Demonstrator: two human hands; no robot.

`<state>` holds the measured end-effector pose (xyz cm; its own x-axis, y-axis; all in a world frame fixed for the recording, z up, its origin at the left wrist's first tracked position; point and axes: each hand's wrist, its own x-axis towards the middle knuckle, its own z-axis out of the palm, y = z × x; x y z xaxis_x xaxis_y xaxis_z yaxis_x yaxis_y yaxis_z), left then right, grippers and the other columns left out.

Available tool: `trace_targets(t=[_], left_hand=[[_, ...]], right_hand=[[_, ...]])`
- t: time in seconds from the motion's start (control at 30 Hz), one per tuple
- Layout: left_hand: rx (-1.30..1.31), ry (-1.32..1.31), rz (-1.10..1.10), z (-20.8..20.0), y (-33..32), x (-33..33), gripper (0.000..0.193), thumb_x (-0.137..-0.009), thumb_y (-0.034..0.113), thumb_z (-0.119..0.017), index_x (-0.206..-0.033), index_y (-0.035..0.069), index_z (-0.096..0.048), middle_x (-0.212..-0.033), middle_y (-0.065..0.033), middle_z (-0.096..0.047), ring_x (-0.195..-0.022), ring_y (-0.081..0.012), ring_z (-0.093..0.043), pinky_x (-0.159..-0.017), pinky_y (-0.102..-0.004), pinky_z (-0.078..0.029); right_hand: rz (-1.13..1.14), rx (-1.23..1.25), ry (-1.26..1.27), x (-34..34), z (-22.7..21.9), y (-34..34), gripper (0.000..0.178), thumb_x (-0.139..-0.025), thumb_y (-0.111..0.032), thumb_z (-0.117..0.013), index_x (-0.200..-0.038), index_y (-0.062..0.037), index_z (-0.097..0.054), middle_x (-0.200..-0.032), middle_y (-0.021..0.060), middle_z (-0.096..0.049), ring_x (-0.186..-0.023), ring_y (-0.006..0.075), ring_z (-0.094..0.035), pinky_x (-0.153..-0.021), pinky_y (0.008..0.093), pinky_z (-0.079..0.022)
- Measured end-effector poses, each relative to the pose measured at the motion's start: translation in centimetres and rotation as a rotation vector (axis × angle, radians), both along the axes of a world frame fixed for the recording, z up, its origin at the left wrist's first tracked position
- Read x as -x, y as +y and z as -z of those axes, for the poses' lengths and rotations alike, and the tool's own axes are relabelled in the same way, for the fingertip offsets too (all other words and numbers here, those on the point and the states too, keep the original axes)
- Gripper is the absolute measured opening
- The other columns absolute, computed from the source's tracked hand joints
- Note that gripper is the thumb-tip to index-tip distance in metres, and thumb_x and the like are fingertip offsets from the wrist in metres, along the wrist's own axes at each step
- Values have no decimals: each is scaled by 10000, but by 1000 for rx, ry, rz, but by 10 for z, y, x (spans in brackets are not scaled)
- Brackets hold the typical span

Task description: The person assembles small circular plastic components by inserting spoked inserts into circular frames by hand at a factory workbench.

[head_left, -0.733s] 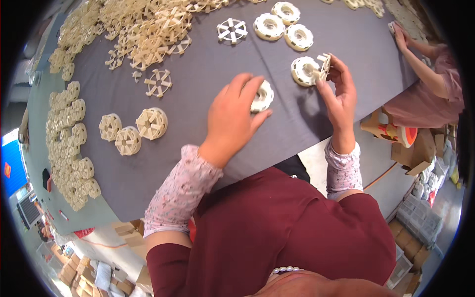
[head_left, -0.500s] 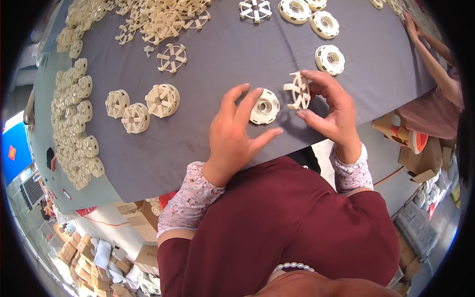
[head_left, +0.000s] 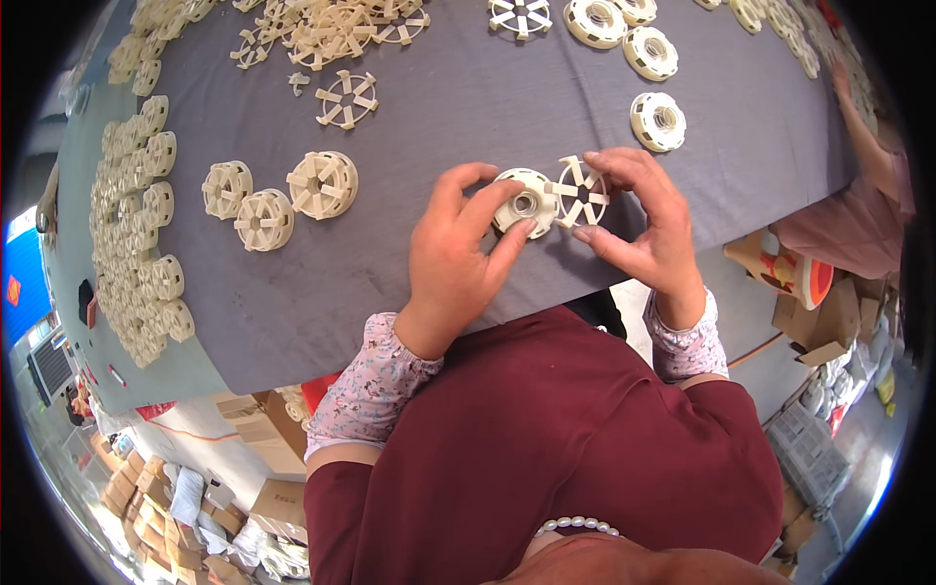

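My left hand (head_left: 450, 255) has its fingers and thumb around a round cream plastic housing (head_left: 543, 190) with a coil spring at its centre. In my right hand (head_left: 651, 226) a thin cream six-spoked ring (head_left: 569, 178) is pinched by its outer edge. The spoked ring stands tilted close beside the housing, and the two look to be touching or nearly so. Both are just over the near part of the cloth-covered table.
To the left lie assembled round pieces (head_left: 265, 220), and beyond them many more in rows (head_left: 136, 234). A heap of spoked rings (head_left: 331, 34) is at the back. Spring-fitted housings (head_left: 659, 122) sit at the back right. Another person's arm (head_left: 863, 132) reaches in at far right.
My left hand has closed on the housing and tilted it up. The spoked ring has come left against or near it, turned more face-on. The view has shifted slightly.
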<state>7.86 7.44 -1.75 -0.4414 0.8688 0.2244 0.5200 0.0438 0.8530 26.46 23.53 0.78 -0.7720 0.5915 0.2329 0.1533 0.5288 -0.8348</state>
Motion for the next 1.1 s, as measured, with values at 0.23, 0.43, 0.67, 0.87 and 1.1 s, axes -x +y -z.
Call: trace_targets(t=[0.23,0.43,0.67,0.87,1.1], left_hand=[[13,-75,11,-3,-2,1,564,-817,91,-908,-1346,50,-717,-1322,-116,-661,-889,-157,-640,-737,-280,-550],[20,35,59,-2,0,4,754,-762,125,-940,-1450,56,-641,-1348,-115,-668,-825,-146,-596,-739,-287,-544],[73,-74,90,-5,3,14,612,-810,114,-898,-1388,72,-702,-1329,-94,-682,-779,-124,-587,-719,-279,-540],[69,-121,84,-6,2,15,572,-850,92,-872,-1393,51,-698,-1346,-92,-665,-797,-90,-596,-679,-246,-509],[79,-219,46,-10,-5,15,523,-913,53,-816,-1415,20,-674,-1363,-96,-657,-836,-71,-605,-658,-215,-480]], right_hand=[[-35,-43,-81,2,-8,4,626,-765,-110,-883,-1361,-41,-707,-1261,125,-719,-1009,242,-717,-873,356,-595],[-237,-68,-65,6,-15,27,595,-796,-102,-837,-1372,-36,-704,-1321,152,-700,-1128,312,-717,-962,396,-596],[-287,-117,-132,9,-19,33,624,-779,-182,-842,-1372,-32,-717,-1348,160,-706,-1204,317,-703,-1008,412,-580],[-324,-126,-116,12,-20,33,602,-781,-134,-841,-1365,-56,-714,-1321,146,-704,-1159,327,-691,-978,416,-583],[-451,-172,-174,37,-15,25,589,-837,-196,-854,-1390,-52,-712,-1333,140,-695,-1181,338,-675,-985,430,-571]])
